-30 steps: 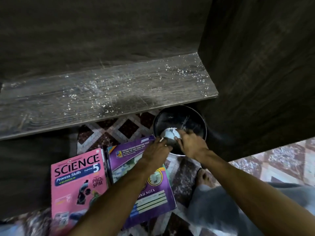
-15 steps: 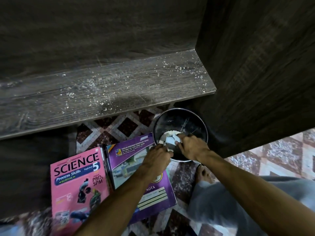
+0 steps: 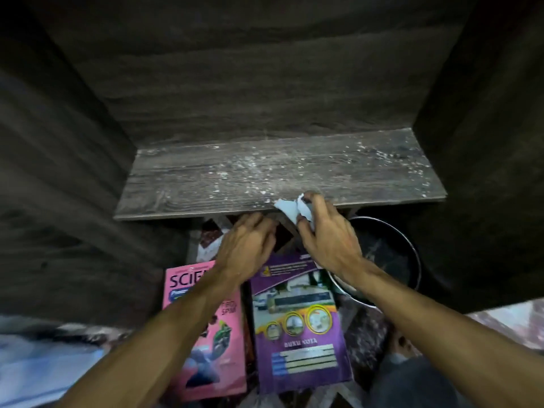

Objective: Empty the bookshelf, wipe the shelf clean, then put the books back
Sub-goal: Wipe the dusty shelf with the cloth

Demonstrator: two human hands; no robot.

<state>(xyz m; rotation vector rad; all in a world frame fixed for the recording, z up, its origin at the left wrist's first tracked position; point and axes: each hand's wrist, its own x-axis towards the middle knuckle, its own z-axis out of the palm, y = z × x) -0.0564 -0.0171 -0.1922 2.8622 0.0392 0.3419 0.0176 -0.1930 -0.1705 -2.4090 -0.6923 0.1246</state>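
Dark wood-grain shelf (image 3: 265, 178), dusted with white specks, between matching panels. On the patterned floor (image 3: 210, 248) below: pink book (image 3: 217, 334), purple book (image 3: 297, 334), round black bowl (image 3: 391, 260). Right hand (image 3: 326, 240) grip pinches crumpled white cloth (image 3: 290, 209) at the shelf edge; left hand (image 3: 247, 248) loosely curled, holding nothing.

Dark grey-brown wood grain runs across the shelf (image 3: 265, 175), which is flecked with white specks. The pink book (image 3: 223, 334) has white lettering and a blue band; the purple book (image 3: 297, 334) carries yellow-ringed circles and pale stripes. The cloth (image 3: 290, 210) is white, the bowl (image 3: 388, 260) black with a silvery rim, the floor tiles (image 3: 212, 234) a maroon-and-white diamond pattern, the fabric (image 3: 44, 363) pale blue
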